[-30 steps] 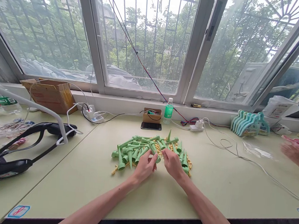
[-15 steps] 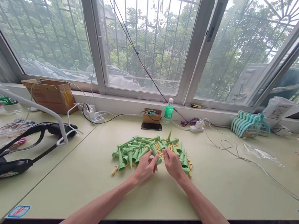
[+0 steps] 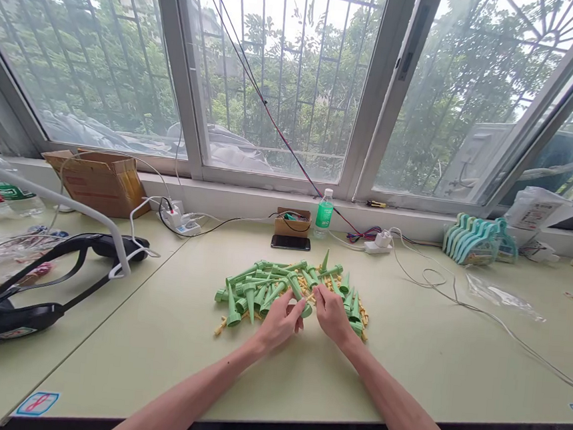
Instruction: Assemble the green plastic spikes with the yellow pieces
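**Little shifts at the cone (image 3: pixel 307 310), while the right edge loses a hand**

The cone is at the near edge of the pile, tilted, its wide end toward the person. The left hand (image 3: pixel 280 321) holds it, thumb and fingers curled round that wide end. Just beside it, the right hand (image 3: pixel 332 315) is pinched narrow, seemingly on a small yellow piece (image 3: pixel 311 297). Whether that piece touches the cone is too small to tell.

Both hands keep almost the same place as in the earlier pictures, with only a slight shift at the fingertips. I judge that work on this cone and piece is in mid-step: neither has been put down.

Around the hands, the other cones (image 3: pixel 250 292) lie as they did, heaped over loose yellow pieces (image 3: pixel 219 327). Nothing appears to have been added or taken, so the change lies outside the work.

Beyond the pile, the phone (image 3: pixel 291 243), the small box (image 3: pixel 285 226) and the bottle (image 3: pixel 324 215) stay put. At far right, another person's hand was in view and is now gone; the clear bag (image 3: pixel 504 298) near there remains, beyond the white cable (image 3: pixel 478 315).
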Available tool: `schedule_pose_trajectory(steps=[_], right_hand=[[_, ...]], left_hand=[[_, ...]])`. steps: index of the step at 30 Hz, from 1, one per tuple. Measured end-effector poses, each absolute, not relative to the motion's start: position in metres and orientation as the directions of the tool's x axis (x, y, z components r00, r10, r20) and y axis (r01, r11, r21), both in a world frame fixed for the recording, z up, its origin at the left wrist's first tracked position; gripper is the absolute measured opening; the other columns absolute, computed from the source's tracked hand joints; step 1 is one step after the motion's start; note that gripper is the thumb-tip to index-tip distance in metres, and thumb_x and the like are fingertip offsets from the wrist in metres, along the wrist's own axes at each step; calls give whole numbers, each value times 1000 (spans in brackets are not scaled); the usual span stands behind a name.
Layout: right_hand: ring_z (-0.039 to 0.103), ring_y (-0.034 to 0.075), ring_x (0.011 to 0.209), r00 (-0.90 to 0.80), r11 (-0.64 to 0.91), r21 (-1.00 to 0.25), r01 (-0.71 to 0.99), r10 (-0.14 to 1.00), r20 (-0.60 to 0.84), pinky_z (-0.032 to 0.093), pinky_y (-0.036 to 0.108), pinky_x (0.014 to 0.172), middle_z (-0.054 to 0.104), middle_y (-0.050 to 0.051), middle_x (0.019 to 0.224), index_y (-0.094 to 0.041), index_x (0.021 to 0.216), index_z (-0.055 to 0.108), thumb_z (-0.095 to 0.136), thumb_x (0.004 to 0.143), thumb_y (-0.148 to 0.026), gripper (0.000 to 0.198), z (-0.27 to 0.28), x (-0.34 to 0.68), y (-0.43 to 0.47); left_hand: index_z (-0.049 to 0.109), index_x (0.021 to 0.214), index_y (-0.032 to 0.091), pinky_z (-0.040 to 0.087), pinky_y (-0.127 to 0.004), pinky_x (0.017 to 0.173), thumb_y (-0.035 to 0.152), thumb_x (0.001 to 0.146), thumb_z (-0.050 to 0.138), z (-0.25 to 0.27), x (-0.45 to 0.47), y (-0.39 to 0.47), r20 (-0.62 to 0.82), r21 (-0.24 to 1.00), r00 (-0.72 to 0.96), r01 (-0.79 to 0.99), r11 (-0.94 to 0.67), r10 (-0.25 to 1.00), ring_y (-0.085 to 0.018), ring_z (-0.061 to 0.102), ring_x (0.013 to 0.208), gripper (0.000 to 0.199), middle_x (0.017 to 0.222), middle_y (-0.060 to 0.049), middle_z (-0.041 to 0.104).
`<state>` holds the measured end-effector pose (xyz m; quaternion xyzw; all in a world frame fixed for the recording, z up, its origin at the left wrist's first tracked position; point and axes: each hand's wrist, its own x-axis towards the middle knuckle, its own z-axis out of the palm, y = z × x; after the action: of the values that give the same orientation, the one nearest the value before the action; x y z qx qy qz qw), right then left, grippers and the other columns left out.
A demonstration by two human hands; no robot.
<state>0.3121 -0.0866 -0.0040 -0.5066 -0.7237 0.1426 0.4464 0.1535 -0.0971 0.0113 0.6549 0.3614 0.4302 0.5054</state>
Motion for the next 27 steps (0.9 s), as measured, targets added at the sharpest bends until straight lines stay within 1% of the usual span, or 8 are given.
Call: schedule_pose_trajectory(steps=[3,8,19,27], right_hand=[[33,13,48,-85,440,-664,605,864,496,27,27,48,37,-4,56,-22,69,36,29,101,-37,36,-5,312,-86],[32,13,46,-84,445,-655,611,859,505,26,28,46,35,-4,53,-23,67,32,30,101,-37,37,-6,313,-85],[35,13,46,-88,426,-649,630,870,486,27,28,48,39,-3,52,-23,64,30,29,100,-38,40,-6,312,-84],[33,13,47,-84,422,-664,618,875,478,26,28,49,36,-4,53,-22,64,30,30,101,-38,40,-6,312,-84]], left_hand=[[55,105,15,45,-24,46,49,90,50,12,153,-98,188,973,374,55,-224,908,-13,57,48,38,58,2,55],[54,96,17,44,-24,47,50,89,51,10,153,-99,180,971,375,78,-225,909,-15,58,48,35,54,2,55],[51,94,18,43,-24,49,44,93,46,9,152,-101,214,933,393,188,-306,894,-13,54,48,26,56,2,54],[52,95,17,45,-24,49,46,91,49,10,153,-101,212,946,387,149,-288,897,-13,55,48,29,57,2,55]])
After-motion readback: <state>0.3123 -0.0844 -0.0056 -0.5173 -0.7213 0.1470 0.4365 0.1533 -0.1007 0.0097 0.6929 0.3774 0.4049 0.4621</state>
